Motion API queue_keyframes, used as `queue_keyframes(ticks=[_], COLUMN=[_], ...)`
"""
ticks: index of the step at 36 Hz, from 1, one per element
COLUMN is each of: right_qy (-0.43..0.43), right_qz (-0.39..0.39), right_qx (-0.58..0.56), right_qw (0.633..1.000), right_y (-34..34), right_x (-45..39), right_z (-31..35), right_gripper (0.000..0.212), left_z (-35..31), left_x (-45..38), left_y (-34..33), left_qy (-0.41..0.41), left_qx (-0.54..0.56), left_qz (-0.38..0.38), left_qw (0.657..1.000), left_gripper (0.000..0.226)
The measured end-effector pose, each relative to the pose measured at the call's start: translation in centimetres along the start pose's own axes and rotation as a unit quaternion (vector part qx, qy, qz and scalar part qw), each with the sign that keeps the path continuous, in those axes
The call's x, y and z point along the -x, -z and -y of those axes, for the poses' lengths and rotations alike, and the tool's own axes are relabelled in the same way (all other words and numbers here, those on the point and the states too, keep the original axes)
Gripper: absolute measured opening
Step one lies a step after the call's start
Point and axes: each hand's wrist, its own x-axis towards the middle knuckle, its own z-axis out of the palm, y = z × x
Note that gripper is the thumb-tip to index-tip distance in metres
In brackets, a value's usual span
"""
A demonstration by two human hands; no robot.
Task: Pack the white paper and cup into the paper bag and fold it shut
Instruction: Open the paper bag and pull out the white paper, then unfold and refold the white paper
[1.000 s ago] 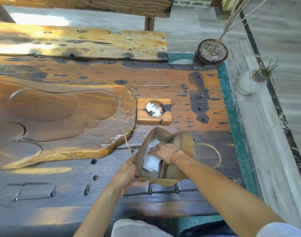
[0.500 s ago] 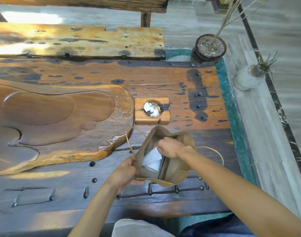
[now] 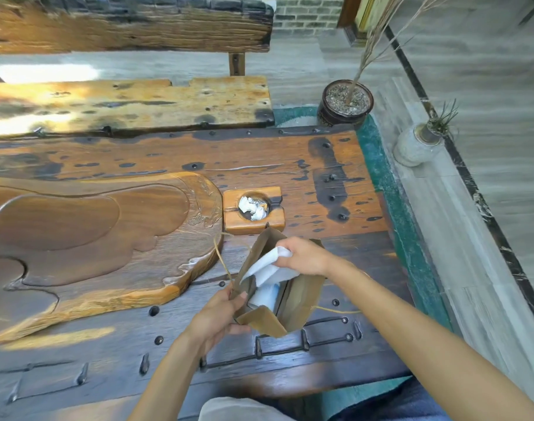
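Table: dark old wood with metal studs fills most of the frame.
Floor: grey boards run down the right side of the frame.
Paper bag: brown, low in the middle of the frame, standing on the table with its mouth open.
Bag handles: thin string loops; one sticks up at the bag's left side.
White paper: soft and crumpled, half in the bag's mouth, its top end sticking out.
Cup: something pale sits deep in the bag under the paper; I cannot tell if it is the cup.
Right hand: fingers curled tight on the top end of the white paper, above the bag's mouth.
Left hand: thumb and fingers pinch the bag's near left edge.
Wooden tray: big carved board on the left of the frame.
Small wooden block: just above the bag, with white scraps in its round hole.
Plant pots: one dark and one pale, upper right, on the floor.
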Motion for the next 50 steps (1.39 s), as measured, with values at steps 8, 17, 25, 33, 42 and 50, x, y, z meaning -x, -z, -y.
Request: queue_keyframes(ticks=[8,17,25,33,42,50], right_qy=[-0.029,-0.006,0.019,0.074,0.12,0.19], right_qz=[-0.062,-0.16,-0.206,-0.233,-0.374,-0.357], right_qx=[-0.166,-0.35,-0.432,-0.46,-0.299,-0.095], right_qw=[0.984,0.923,0.878,0.854,0.869,0.91], right_y=[1.0,3.1,5.4,7.3,6.3,3.8], right_x=[2.2,4.5,6.2,9.0,10.5,13.3], right_z=[0.4,2.2,4.0,7.0,10.1,13.5], right_gripper=[0.021,0.018,0.024,0.024,0.06,0.028], left_z=[-1.1,-3.8,-6.8,-12.0,-14.6,-14.2], left_x=[-1.4,0.0,3.2,8.3,13.0,13.6], left_y=[-0.9,-1.2,-0.9,-2.6,-7.9,-10.2], left_qy=[-0.018,-0.052,-0.109,-0.236,-0.39,-0.416], left_qx=[-0.007,-0.088,-0.149,-0.19,-0.147,0.025], left_qz=[-0.006,-0.024,-0.033,-0.076,0.064,0.175], left_qw=[1.0,0.994,0.982,0.95,0.907,0.892], left_gripper=[0.033,0.055,0.055,0.048,0.055,0.053])
